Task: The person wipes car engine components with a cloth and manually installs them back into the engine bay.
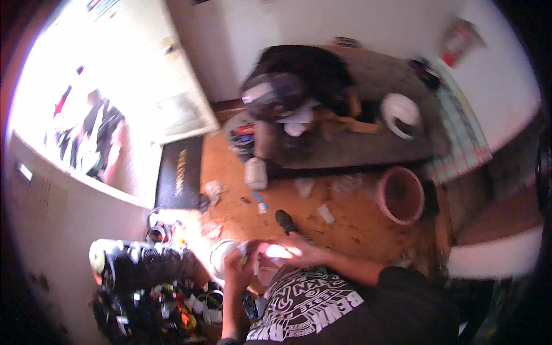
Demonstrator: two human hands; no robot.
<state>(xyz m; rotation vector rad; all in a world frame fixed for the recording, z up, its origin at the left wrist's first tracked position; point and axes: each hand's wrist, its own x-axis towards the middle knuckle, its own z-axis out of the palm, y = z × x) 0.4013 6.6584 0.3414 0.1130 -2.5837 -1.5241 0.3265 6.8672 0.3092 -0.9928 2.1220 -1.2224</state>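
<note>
The person's two hands are close together, low in front of the black shirt (313, 302) with white lettering. The left hand (237, 264) is raised beside a white round thing (219, 254), which lies just past it on the person's left; whether the hand is grasping that, clenched or released, I cannot tell. The right hand (293, 252) reaches across from the other side toward the left one, with bright light on its back (motion blur smears the fingers), and its grip cannot be told either. A small pale thing (253, 250) shows between the two, too blurred to name.

To the left of the hands, a row of dark rounded things (150, 264) with a pale round end lies above a jumbled heap (167, 313) of small items. Ahead, a dark shoe (286, 221) stands on the orange-brown floor (356, 244), where scraps are scattered. A white container (256, 173) is near the front edge of a grey-covered couch (374, 152), which bears a heap of dark cloth (313, 72) and a white rounded thing (397, 108). A pink bucket (402, 219) stands on the floor to the right, and a black doormat (179, 167) lies by the open door (181, 112)
</note>
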